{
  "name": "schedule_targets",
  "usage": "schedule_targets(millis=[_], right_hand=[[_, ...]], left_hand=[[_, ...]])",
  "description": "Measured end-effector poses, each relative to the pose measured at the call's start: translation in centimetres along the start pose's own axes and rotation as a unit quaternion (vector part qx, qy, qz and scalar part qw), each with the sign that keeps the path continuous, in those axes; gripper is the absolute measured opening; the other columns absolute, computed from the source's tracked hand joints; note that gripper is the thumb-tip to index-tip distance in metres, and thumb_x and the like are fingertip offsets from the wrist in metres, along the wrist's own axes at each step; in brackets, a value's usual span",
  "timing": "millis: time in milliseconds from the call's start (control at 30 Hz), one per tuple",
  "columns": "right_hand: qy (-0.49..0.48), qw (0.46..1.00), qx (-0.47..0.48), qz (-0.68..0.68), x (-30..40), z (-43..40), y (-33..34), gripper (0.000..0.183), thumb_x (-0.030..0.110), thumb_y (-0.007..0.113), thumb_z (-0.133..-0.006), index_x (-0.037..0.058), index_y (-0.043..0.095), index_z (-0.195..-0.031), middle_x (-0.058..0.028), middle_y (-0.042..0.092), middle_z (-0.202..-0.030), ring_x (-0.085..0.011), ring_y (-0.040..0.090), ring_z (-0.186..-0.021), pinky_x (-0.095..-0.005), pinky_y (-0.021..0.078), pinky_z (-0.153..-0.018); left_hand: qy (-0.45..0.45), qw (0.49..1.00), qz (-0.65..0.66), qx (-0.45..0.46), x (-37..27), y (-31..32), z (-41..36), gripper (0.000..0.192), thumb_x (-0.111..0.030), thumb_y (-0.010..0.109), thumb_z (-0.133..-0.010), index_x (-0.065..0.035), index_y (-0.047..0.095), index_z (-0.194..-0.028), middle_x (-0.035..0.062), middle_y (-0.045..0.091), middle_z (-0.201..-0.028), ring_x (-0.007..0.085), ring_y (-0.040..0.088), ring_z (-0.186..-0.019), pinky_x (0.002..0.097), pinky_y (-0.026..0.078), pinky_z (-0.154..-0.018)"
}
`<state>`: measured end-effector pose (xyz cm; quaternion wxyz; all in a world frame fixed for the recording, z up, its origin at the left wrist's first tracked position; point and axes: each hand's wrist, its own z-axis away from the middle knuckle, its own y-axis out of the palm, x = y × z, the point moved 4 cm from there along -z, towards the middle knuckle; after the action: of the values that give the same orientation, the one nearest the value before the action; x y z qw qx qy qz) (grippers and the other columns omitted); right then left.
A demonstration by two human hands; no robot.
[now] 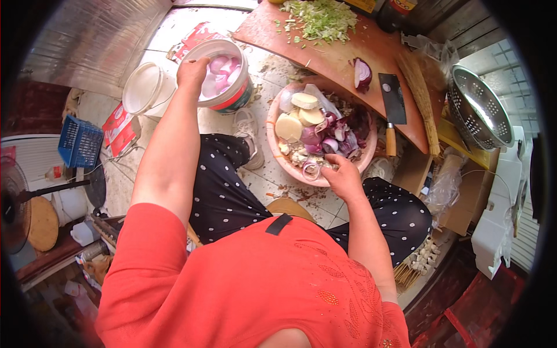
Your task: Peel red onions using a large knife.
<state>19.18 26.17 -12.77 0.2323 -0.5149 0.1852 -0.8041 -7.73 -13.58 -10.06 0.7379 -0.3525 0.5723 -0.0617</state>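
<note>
My left hand (193, 71) grips the near left rim of a plastic bucket (240, 85) that holds peeled red onion pieces (225, 69). With my right hand (341, 174) I hold a thin ring of onion (311, 170) at the near edge of a pink plastic basin (278, 162). The basin holds purple onion skins (348, 132), pale round vegetable slices (288, 127) and other scraps. Over its far side reaches a reddish cutting board (278, 43), bearing a cut red onion half (362, 75), a cleaver (393, 100) with a wooden handle and chopped green leaves (324, 19).
A whisk broom of straw (420, 100) lies along the board's right edge, near a steel colander (481, 106). Left of the bucket stands an empty white bucket (141, 89), with a blue plastic basket (80, 141) farther left. A fan (15, 204) is at the far left.
</note>
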Motion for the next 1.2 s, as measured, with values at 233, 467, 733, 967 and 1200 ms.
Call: schedule_targets(millis=[233, 467, 733, 967, 1200], right_hand=[[-0.011, 0.975, -0.206, -0.083, -1.3, -6.1, -5.6, 0.038, 0.014, 0.068, -0.081, -0.0019, 0.064, -0.116, -0.0090, 0.069, -0.098, -0.0129, 0.064, -0.082, -0.0268, 0.0519, -0.072], [0.051, 0.957, -0.271, 0.086, 0.7, -15.7, -11.4, 0.084, 0.036, 0.072, -0.071, 0.0040, 0.041, -0.141, -0.0275, 0.053, -0.131, -0.0387, 0.052, -0.122, -0.0413, 0.0415, -0.103], [0.021, 0.958, -0.261, 0.120, 0.7, -21.8, -11.2, 0.078, 0.032, 0.071, -0.071, 0.0048, 0.043, -0.139, -0.0308, 0.058, -0.120, -0.0426, 0.058, -0.113, -0.0427, 0.0446, -0.099], [0.024, 0.971, -0.083, -0.223, 2.6, -14.4, -10.9, 0.056, 0.010, 0.058, -0.078, 0.0005, 0.050, -0.132, -0.0069, 0.063, -0.100, -0.0137, 0.061, -0.071, -0.0256, 0.0495, -0.051], [-0.219, 0.967, -0.098, 0.089, 11.7, -3.5, -8.3, 0.062, 0.012, 0.069, -0.079, -0.0019, 0.047, -0.135, -0.0193, 0.056, -0.129, -0.0301, 0.054, -0.120, -0.0378, 0.0402, -0.103]], left_hand=[[0.024, 0.952, 0.166, 0.254, -10.4, 5.7, 11.2, 0.039, -0.017, 0.070, -0.079, -0.0018, 0.064, -0.114, 0.0068, 0.067, -0.101, 0.0144, 0.062, -0.092, 0.0291, 0.049, -0.080], [0.164, 0.831, 0.096, 0.523, -13.5, 8.7, 25.2, 0.036, -0.017, 0.072, -0.079, -0.0041, 0.062, -0.112, 0.0115, 0.064, -0.099, 0.0178, 0.064, -0.087, 0.0317, 0.052, -0.077], [0.218, 0.835, 0.013, 0.506, -14.3, 10.2, 24.6, 0.043, -0.020, 0.069, -0.075, -0.0036, 0.059, -0.114, 0.0170, 0.060, -0.106, 0.0237, 0.065, -0.089, 0.0353, 0.052, -0.081], [0.049, 0.884, 0.114, 0.451, -13.8, 12.2, 23.5, 0.074, -0.030, 0.069, -0.075, 0.0065, 0.040, -0.133, 0.0298, 0.059, -0.113, 0.0350, 0.062, -0.104, 0.0393, 0.049, -0.090], [-0.066, 0.873, 0.250, 0.414, -11.9, 13.9, 25.7, 0.081, -0.028, 0.077, -0.073, 0.0093, 0.036, -0.132, 0.0242, 0.056, -0.120, 0.0298, 0.058, -0.111, 0.0358, 0.049, -0.092]])
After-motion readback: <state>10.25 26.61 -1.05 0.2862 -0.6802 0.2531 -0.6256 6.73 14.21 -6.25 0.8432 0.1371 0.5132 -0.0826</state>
